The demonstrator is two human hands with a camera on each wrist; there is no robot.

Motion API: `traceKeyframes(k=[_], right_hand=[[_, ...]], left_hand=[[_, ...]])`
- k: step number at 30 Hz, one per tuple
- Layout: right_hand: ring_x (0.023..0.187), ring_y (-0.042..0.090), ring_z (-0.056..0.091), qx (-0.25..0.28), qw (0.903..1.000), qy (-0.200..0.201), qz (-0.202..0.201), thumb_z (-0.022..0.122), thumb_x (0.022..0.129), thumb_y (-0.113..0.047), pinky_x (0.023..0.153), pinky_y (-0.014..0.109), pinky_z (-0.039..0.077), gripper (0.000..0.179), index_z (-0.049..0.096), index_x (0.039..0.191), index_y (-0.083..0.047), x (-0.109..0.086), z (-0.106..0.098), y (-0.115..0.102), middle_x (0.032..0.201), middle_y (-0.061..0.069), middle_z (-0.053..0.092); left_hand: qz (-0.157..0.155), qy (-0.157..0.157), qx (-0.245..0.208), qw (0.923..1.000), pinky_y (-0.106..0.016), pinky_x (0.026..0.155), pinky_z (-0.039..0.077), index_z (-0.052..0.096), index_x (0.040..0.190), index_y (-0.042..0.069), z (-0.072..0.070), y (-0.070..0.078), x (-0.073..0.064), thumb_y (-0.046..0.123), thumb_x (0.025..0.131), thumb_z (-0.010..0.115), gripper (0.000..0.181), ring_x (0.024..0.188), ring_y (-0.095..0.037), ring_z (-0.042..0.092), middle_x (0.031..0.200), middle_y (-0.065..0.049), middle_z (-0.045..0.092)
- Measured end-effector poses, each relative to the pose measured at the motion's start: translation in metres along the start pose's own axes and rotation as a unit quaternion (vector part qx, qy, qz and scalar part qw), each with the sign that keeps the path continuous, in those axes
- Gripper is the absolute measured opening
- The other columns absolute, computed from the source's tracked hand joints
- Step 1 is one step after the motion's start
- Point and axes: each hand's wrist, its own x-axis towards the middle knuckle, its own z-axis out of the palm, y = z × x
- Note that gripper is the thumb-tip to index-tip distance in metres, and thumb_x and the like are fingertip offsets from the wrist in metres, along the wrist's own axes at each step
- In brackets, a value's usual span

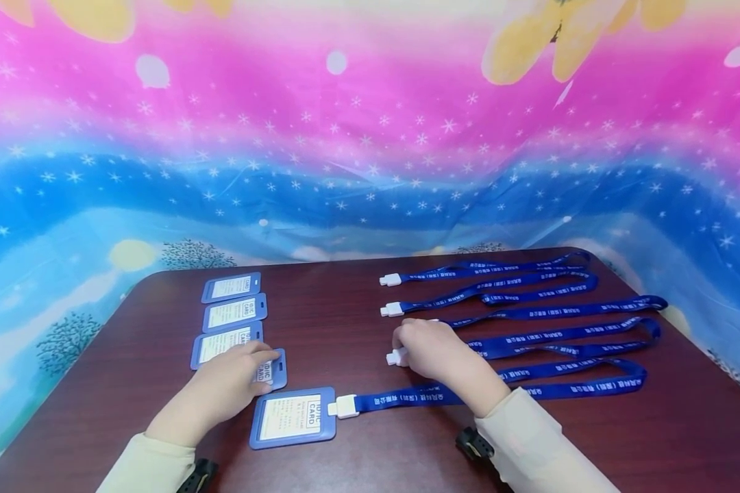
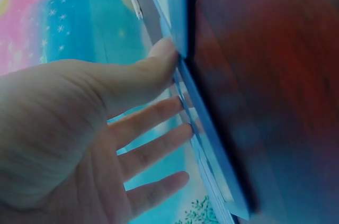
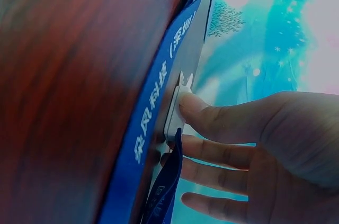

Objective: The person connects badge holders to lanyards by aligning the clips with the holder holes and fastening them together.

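My left hand (image 1: 231, 383) lies over a blue ID card holder (image 1: 279, 368) on the table, its thumb and index finger at opposite edges. In the left wrist view the thumb (image 2: 153, 70) bears on the holder's rim while other fingers extend across it. Over to the right, my right hand (image 1: 434, 350) pinches the white plastic clip (image 1: 396, 358) of a blue lanyard between thumb and fingers. The right wrist view has this clip (image 3: 176, 113) with two small prongs up and a dark blue strap hanging below. Part of that lanyard is hidden by the right hand and forearm.
Three more card holders (image 1: 231, 286) form a column at left. Nearest me, another holder (image 1: 291, 419) is joined by its white clip (image 1: 345, 407) to a lanyard (image 1: 401, 398). Several blue lanyards (image 1: 530, 279) lie side by side at right. A patterned curtain (image 1: 358, 164) hangs behind the table.
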Motion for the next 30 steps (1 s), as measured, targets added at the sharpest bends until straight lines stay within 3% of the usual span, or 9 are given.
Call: traceKeyframes(k=[6,18,30], right_hand=[[0.084,0.02,0.063,-0.003,1.0,0.001,0.001,0.082,0.081,-0.009,0.082,0.039,0.056,0.018,0.076,0.098,-0.008,0.0,0.0,0.0,0.092,0.005,0.069],[0.083,0.019,0.063,-0.021,0.9998,0.005,0.002,0.083,0.08,-0.011,0.081,0.037,0.056,0.02,0.076,0.098,-0.009,0.0,0.0,-0.002,0.09,0.004,0.068],[0.082,0.019,0.063,-0.024,0.9997,0.006,-0.007,0.083,0.08,-0.011,0.081,0.037,0.056,0.019,0.076,0.097,-0.009,-0.001,0.0,0.0,0.09,0.004,0.068]], left_hand=[[0.02,0.011,0.003,0.9997,-0.049,0.094,0.051,0.067,0.125,0.005,0.002,0.01,0.005,0.015,0.079,0.084,0.05,0.112,-0.032,0.061,0.121,-0.011,0.064],[0.034,-0.003,0.008,0.9994,-0.049,0.095,0.051,0.066,0.127,0.006,0.005,0.036,0.022,0.013,0.079,0.084,0.052,0.115,-0.032,0.06,0.124,-0.011,0.063],[0.026,-0.022,-0.014,0.9993,-0.049,0.097,0.049,0.066,0.128,0.008,0.008,0.051,0.032,0.014,0.081,0.083,0.051,0.118,-0.031,0.058,0.129,-0.01,0.061]])
